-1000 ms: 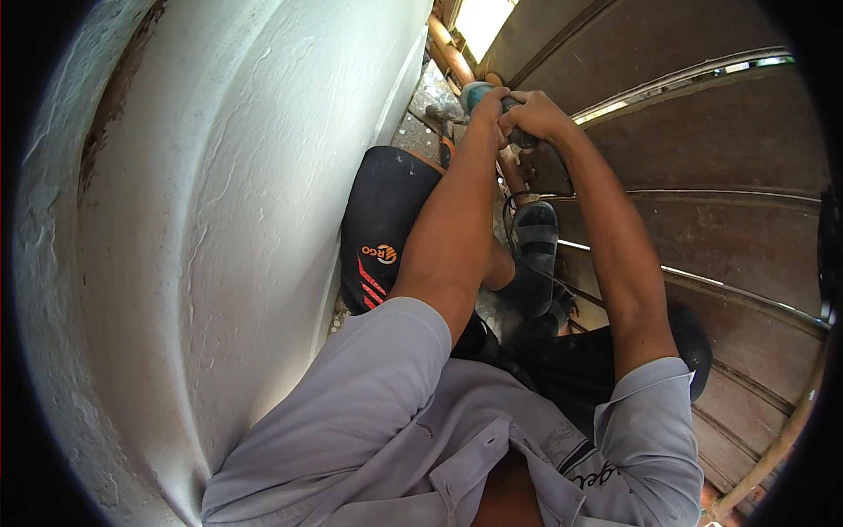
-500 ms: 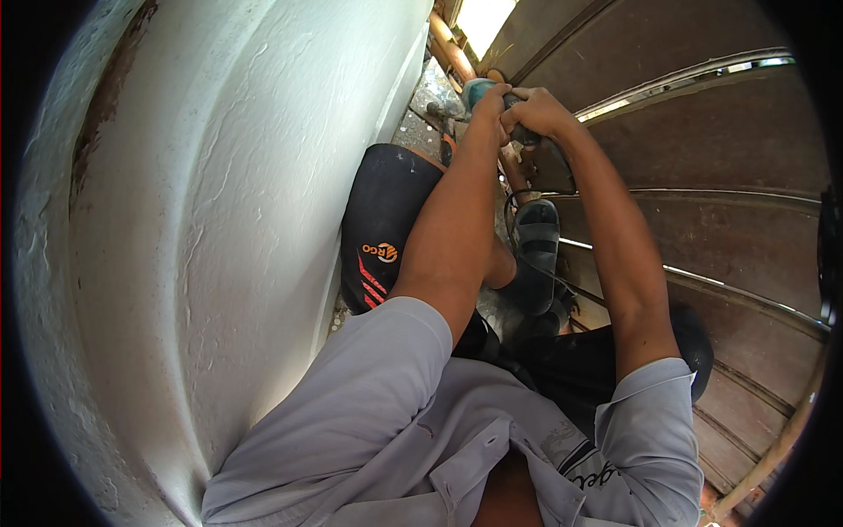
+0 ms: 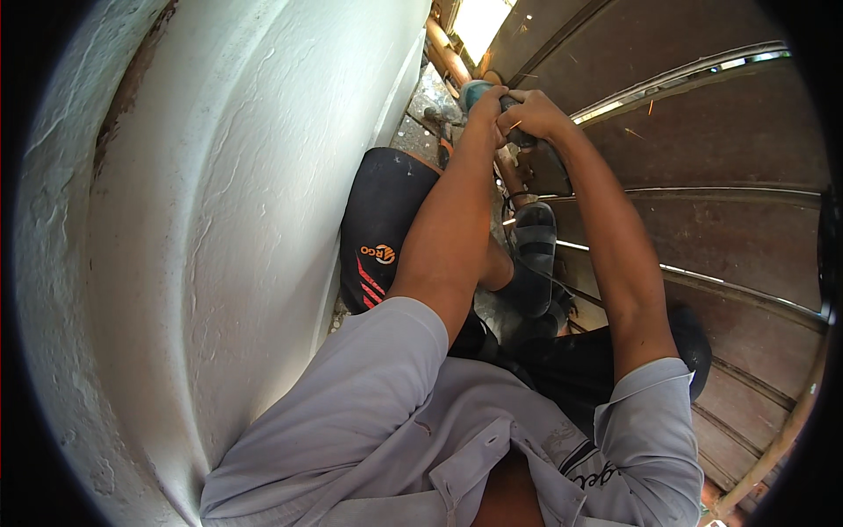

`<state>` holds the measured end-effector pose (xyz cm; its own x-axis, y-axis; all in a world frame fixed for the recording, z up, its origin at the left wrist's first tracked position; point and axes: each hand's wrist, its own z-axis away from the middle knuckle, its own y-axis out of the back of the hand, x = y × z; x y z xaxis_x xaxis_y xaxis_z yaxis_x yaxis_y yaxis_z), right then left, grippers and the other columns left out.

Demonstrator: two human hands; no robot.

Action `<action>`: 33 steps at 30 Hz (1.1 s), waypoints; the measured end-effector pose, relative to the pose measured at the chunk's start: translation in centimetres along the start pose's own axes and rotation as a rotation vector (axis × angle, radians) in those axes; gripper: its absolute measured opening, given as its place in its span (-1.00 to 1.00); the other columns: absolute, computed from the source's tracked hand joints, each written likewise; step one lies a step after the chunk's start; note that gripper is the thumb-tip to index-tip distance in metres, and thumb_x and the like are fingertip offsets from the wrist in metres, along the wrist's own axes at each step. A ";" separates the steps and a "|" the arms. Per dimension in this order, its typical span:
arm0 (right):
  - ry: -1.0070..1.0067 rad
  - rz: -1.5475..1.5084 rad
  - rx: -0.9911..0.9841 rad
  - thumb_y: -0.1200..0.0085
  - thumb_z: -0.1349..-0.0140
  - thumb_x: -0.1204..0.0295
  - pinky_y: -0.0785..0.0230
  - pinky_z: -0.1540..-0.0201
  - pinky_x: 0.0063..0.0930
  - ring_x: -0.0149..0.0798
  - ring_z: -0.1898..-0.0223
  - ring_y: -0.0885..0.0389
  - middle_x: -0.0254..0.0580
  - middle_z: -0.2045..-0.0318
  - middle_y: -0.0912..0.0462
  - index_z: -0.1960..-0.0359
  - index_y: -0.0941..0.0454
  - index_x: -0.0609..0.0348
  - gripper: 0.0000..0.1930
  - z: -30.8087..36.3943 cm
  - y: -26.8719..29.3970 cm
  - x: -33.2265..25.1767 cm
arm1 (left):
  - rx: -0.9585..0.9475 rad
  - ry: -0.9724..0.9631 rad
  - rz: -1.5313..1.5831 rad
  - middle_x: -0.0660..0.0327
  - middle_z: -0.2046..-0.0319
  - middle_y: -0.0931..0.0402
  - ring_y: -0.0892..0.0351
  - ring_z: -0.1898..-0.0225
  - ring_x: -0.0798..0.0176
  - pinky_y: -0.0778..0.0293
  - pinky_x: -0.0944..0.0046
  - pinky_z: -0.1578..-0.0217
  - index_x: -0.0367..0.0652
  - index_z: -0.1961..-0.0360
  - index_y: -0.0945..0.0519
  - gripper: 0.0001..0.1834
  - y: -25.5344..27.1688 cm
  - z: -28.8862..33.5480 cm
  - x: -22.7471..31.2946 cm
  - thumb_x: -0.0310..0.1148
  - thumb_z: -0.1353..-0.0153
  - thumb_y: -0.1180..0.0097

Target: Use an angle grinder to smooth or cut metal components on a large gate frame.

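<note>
Power tool (image 3: 522, 138), clasped by left fingers (image 3: 493, 93), right fingers (image 3: 517, 115), teal end (image 3: 475, 92) beyond

We wear a pale grey shirt (image 3: 351, 422) with short sleeves (image 3: 648, 404), an open collar (image 3: 474, 452) and a dark print (image 3: 581, 457); black legwear (image 3: 382, 193) bearing an orange emblem (image 3: 385, 255) and slanting red stripes (image 3: 370, 277); and a dark sandal (image 3: 530, 288) with broad straps (image 3: 535, 234).

Tool (image 3: 475, 91) plastic-looking, wall (image 3: 263, 184) left of tool painted, glossy, rippled, boards (image 3: 711, 132) right of tool matt, wood-like, shirt (image 3: 351, 395) below tool cloth
</note>
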<state>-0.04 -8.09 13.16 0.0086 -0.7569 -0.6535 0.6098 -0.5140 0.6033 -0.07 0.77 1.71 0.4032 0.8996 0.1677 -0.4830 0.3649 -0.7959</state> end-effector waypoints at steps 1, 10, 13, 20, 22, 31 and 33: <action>-0.005 -0.015 0.001 -0.23 0.36 0.38 -0.43 0.27 -0.45 -0.24 0.38 -0.61 -0.03 0.38 -0.66 0.17 -0.62 0.33 -0.44 0.1 -0.1 -0.3 | -0.008 -0.008 0.027 0.07 0.41 -0.51 -0.59 0.53 0.08 -0.60 0.08 0.53 -0.23 0.20 -0.43 -0.68 0.2 -0.1 0.3 -0.19 -0.18 -0.09; -0.001 -0.020 0.026 -0.24 0.37 0.38 -0.43 0.29 -0.44 -0.22 0.40 -0.61 -0.03 0.40 -0.65 0.18 -0.61 0.34 -0.45 0.8 -0.1 -1.0 | -0.013 -0.036 0.017 0.06 0.40 -0.51 -0.58 0.53 0.09 -0.59 0.09 0.55 -0.24 0.20 -0.44 -0.66 0.1 0.1 0.3 -0.18 -0.17 -0.10; -0.002 -0.016 0.029 -0.24 0.36 0.38 -0.43 0.31 -0.44 -0.23 0.41 -0.60 -0.05 0.42 -0.65 0.20 -0.61 0.34 -0.47 0.7 -0.1 -0.7 | -0.011 -0.022 0.005 0.06 0.42 -0.51 -0.58 0.54 0.09 -0.59 0.09 0.56 -0.24 0.21 -0.43 -0.67 0.0 0.5 0.3 -0.18 -0.18 -0.09; -0.004 -0.048 0.027 -0.23 0.33 0.42 -0.43 0.36 -0.44 -0.28 0.48 -0.58 -0.10 0.48 -0.63 0.26 -0.62 0.33 -0.54 0.6 0.0 -0.4 | -0.024 -0.015 0.023 0.07 0.47 -0.51 -0.57 0.58 0.09 -0.58 0.09 0.57 -0.23 0.25 -0.43 -0.70 -0.1 0.2 0.2 -0.19 -0.20 -0.07; -0.013 -0.058 0.011 -0.23 0.33 0.42 -0.43 0.36 -0.44 -0.28 0.48 -0.58 -0.10 0.48 -0.63 0.25 -0.62 0.32 -0.54 0.9 -0.2 -1.0 | -0.011 -0.024 0.014 0.07 0.48 -0.51 -0.57 0.58 0.10 -0.58 0.10 0.58 -0.22 0.26 -0.43 -0.70 0.4 -0.1 0.3 -0.19 -0.19 -0.07; -0.008 -0.039 0.026 -0.22 0.33 0.42 -0.43 0.38 -0.44 -0.27 0.48 -0.58 -0.09 0.46 -0.64 0.22 -0.61 0.33 -0.51 1.1 -0.1 -1.2 | -0.028 -0.023 0.002 0.09 0.50 -0.51 -0.57 0.59 0.12 -0.59 0.12 0.57 -0.20 0.27 -0.43 -0.71 0.5 -0.3 0.2 -0.17 -0.19 -0.07; -0.028 -0.036 0.017 -0.22 0.33 0.42 -0.43 0.38 -0.44 -0.27 0.48 -0.58 -0.09 0.46 -0.64 0.22 -0.62 0.33 -0.51 1.2 -0.2 -1.3 | -0.028 -0.016 0.003 0.09 0.49 -0.51 -0.58 0.59 0.11 -0.59 0.12 0.56 -0.20 0.27 -0.43 -0.71 0.6 -0.3 0.3 -0.17 -0.19 -0.07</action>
<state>-1.07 -7.47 14.47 -0.0353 -0.7486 -0.6621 0.5957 -0.5478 0.5875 -0.02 1.19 1.14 0.3896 0.9043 0.1746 -0.4617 0.3558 -0.8126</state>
